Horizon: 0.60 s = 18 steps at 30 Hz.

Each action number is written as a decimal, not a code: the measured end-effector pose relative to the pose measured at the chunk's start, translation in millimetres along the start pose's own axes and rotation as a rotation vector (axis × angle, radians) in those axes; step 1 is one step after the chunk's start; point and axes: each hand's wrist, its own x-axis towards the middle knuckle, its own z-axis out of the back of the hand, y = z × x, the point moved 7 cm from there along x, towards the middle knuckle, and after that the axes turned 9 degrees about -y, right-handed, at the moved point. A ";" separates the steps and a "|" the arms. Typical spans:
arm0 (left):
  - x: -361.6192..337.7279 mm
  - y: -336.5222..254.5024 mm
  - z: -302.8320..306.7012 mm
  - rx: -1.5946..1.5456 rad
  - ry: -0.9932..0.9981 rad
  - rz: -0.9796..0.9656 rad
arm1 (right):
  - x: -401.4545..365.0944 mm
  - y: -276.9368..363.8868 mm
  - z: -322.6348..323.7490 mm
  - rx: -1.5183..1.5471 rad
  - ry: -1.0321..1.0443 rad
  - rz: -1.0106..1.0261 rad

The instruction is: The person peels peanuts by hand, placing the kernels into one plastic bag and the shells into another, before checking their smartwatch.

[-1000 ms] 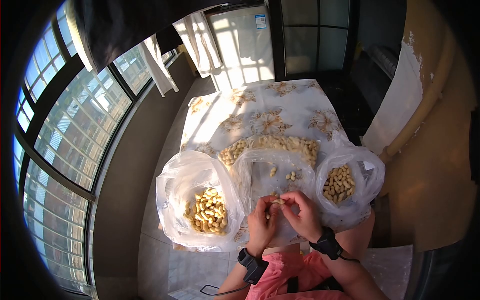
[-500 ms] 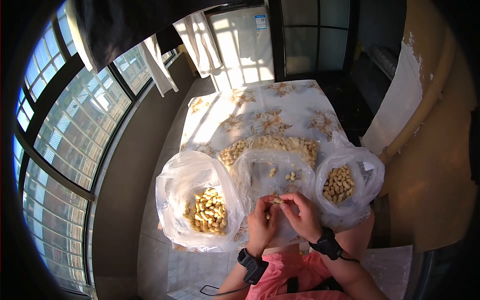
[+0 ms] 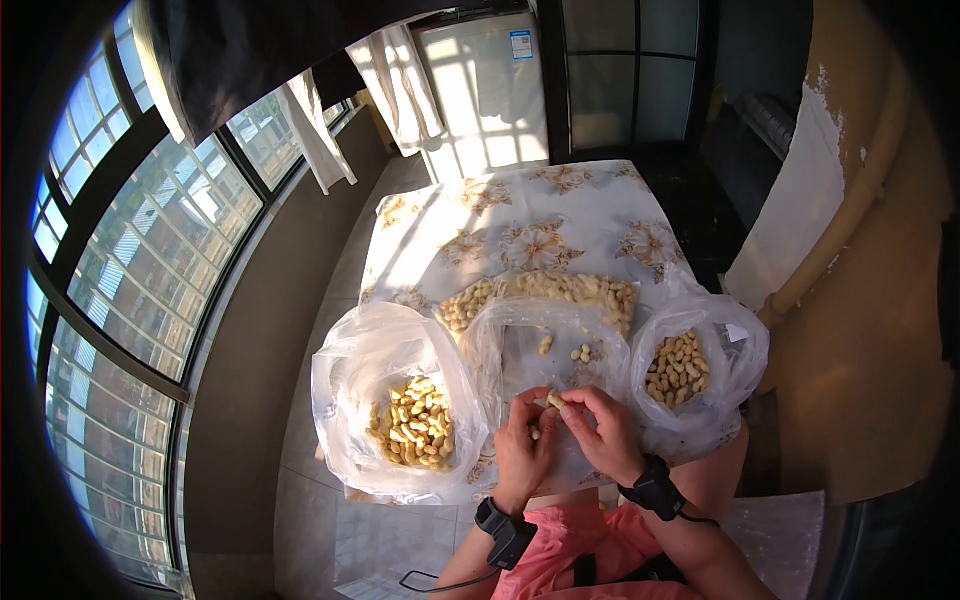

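Both hands are close together over the front of the table, at the near edge of an open clear bag. A peanut is pinched between the fingertips of my right hand, touching the fingertips of my left hand. Another peanut shows in the curled fingers of my left hand. To the left, a plastic bag holds a pile of peanuts. On the right stands a smaller bag with peanuts inside.
Behind the middle bag lies a long heap of bagged peanuts. A few loose peanuts lie in the middle bag. The flowered tablecloth stretches toward the back. A barred window is on the left, a wall on the right.
The peanut at my fingertips has tilted slightly, and the fingertips have shifted a little around it. The bags and the other peanuts look unchanged.
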 end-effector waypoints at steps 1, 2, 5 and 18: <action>-0.1 -0.5 0.1 0.007 0.001 -0.003 | 0.2 0.4 0.0 -0.005 0.002 0.003; 0.0 -1.6 0.4 0.007 0.001 -0.004 | 0.2 0.3 0.0 -0.005 0.001 0.004; 0.6 -2.6 0.8 0.015 0.005 0.006 | 0.5 0.4 -0.4 -0.005 0.001 0.008; -1.3 0.4 -0.7 -0.054 0.009 0.023 | -1.3 -4.7 -0.2 0.038 -0.002 -0.050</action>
